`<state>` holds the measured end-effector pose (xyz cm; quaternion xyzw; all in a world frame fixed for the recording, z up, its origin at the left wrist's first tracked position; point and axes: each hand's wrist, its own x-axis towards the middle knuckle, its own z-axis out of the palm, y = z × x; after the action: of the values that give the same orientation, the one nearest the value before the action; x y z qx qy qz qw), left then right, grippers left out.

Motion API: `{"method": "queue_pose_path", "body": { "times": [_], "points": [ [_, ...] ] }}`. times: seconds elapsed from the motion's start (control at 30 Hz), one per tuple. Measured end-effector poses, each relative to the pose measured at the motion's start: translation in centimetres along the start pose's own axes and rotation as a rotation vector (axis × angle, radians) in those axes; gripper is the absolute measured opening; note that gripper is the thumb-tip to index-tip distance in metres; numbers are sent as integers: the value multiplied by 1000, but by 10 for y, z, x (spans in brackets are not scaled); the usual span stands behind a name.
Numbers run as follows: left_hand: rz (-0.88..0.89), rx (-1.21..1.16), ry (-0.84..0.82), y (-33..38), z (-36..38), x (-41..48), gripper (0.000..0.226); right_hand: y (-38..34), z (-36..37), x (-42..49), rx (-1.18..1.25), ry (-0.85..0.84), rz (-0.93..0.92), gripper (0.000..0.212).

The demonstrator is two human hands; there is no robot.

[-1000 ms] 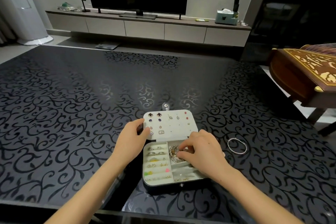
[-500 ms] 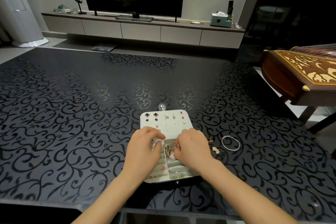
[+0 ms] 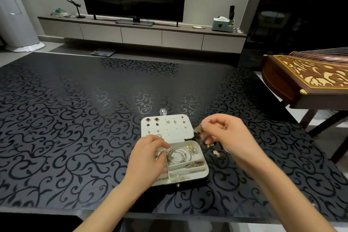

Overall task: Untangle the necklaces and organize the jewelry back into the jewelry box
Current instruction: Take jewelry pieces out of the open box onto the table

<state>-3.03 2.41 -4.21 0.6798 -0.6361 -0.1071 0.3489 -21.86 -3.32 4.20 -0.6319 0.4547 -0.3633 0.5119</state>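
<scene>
Beside the jewelry box (image 3: 205, 165) on the desk (image 3: 75, 137), pinches tangled necklaces (image 3: 199, 131) in the right hand (image 3: 229, 135), rests the curled left hand (image 3: 146, 160) on the box, grip unclear. Untangling step, by the look of it; next likely wants both hands teasing chains apart.

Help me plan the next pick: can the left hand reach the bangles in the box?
Probably yes: the left hand rests on the jewelry box right beside the uncovered bangles; the right hand holds a tangle off to the right.
</scene>
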Motion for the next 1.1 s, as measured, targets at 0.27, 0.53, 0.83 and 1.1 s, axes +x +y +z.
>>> {"method": "queue_pose_path", "body": {
  "times": [0.27,0.53,0.83,1.1],
  "points": [
    [160,59,-140,6,7,3,23,17,-43,-22,-355,-106,88,10],
    [222,118,-170,15,17,1,12,75,-43,-25,-838,-84,148,8],
    [178,209,-266,17,23,-3,42,52,4,-28,-1145,46,-156,35],
    [179,36,-301,13,22,-11,65,51,27,-21,-1334,85,79,43]
  ]
}}
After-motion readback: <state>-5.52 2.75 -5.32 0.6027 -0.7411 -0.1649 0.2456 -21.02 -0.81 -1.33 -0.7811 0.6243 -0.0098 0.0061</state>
